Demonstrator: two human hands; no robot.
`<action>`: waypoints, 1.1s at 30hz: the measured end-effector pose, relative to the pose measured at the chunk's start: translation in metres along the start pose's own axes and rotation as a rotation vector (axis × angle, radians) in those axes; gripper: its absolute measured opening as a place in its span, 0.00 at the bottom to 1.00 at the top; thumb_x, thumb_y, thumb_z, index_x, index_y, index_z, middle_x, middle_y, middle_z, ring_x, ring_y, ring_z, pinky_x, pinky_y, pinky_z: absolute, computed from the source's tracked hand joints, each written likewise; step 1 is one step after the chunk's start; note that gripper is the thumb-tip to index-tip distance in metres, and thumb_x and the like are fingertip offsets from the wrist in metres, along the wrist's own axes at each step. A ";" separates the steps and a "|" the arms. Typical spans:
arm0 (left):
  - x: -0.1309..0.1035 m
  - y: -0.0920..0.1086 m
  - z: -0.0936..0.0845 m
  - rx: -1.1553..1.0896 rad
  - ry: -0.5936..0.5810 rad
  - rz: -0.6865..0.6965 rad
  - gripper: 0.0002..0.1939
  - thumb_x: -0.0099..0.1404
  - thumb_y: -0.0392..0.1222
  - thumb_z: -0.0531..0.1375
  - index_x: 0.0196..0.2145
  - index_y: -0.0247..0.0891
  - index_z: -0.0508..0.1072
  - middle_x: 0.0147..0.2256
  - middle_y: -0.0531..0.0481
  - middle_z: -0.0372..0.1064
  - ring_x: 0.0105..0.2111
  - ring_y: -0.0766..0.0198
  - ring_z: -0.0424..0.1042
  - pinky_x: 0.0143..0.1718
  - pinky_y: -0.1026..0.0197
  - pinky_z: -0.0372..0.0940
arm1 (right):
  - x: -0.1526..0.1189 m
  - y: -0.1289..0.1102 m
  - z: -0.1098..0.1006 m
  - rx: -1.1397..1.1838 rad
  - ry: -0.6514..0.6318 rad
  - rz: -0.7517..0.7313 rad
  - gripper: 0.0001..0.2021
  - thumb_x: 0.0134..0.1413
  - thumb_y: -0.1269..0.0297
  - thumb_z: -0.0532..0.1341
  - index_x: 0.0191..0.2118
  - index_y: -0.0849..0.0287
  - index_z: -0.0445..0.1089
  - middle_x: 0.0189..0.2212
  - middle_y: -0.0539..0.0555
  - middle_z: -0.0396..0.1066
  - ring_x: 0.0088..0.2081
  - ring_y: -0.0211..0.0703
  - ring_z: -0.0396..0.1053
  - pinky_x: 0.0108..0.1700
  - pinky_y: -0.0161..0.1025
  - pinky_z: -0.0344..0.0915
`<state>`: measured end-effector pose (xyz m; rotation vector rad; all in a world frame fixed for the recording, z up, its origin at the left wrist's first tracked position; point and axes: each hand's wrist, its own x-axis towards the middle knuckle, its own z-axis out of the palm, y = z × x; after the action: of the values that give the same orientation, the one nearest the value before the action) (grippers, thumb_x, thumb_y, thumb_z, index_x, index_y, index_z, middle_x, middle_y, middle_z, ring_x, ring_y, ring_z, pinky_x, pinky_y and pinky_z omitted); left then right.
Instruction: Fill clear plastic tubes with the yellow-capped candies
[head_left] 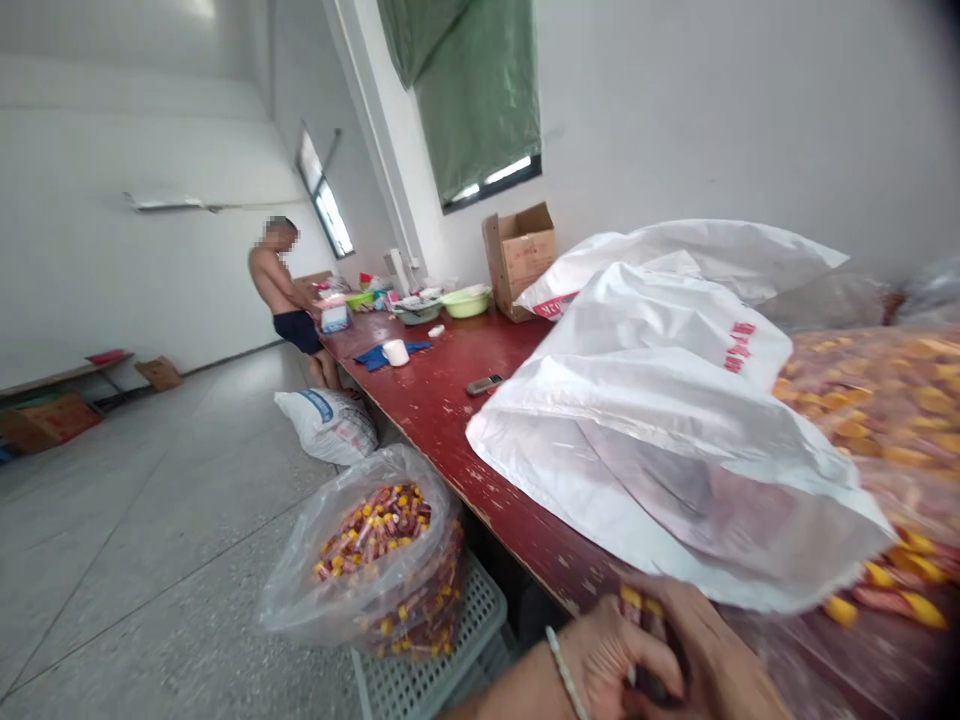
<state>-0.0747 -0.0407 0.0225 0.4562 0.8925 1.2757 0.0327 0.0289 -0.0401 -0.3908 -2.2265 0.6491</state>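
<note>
My left hand, with a pale bracelet at the wrist, is low in the view at the table's front edge, fingers curled. Against it lies my right hand, slightly blurred. Small reddish tubes with yellow ends show between the two hands, closed around them; how many is partly hidden. Loose pieces of the same kind lie on the table to the right, beside a clear plastic bag full of them. A white woven sack spreads over the table just beyond my hands.
Below the table's left edge, an open clear bag of tubes rests on a grey-green plastic crate. On the red table are a phone, a white roll, basins and a carton. Another person stands at the far end.
</note>
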 end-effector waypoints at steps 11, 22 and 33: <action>-0.023 0.024 -0.020 0.033 -0.035 -0.094 0.12 0.42 0.30 0.63 0.30 0.31 0.75 0.28 0.48 0.72 0.26 0.62 0.72 0.28 0.62 0.66 | 0.011 -0.050 -0.030 -0.050 -0.097 0.156 0.39 0.43 0.59 0.68 0.60 0.56 0.50 0.50 0.59 0.63 0.50 0.50 0.64 0.50 0.47 0.63; -0.027 0.023 -0.033 0.031 0.020 0.012 0.10 0.40 0.29 0.62 0.26 0.29 0.72 0.24 0.50 0.69 0.21 0.66 0.69 0.23 0.63 0.66 | 0.029 -0.058 -0.012 -0.198 -0.160 0.145 0.31 0.42 0.58 0.66 0.54 0.56 0.59 0.49 0.58 0.65 0.47 0.52 0.65 0.47 0.48 0.64; -0.103 0.149 -0.220 0.204 1.121 0.335 0.12 0.47 0.32 0.65 0.31 0.32 0.69 0.23 0.53 0.67 0.22 0.68 0.68 0.28 0.61 0.67 | -0.011 -0.033 -0.038 -0.159 -0.041 0.436 0.26 0.54 0.53 0.57 0.57 0.54 0.57 0.41 0.57 0.70 0.38 0.47 0.72 0.42 0.45 0.70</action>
<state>-0.3428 -0.1367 0.0325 -0.0088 1.9513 1.7711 0.0660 0.0092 -0.0068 -0.9687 -2.2549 0.7074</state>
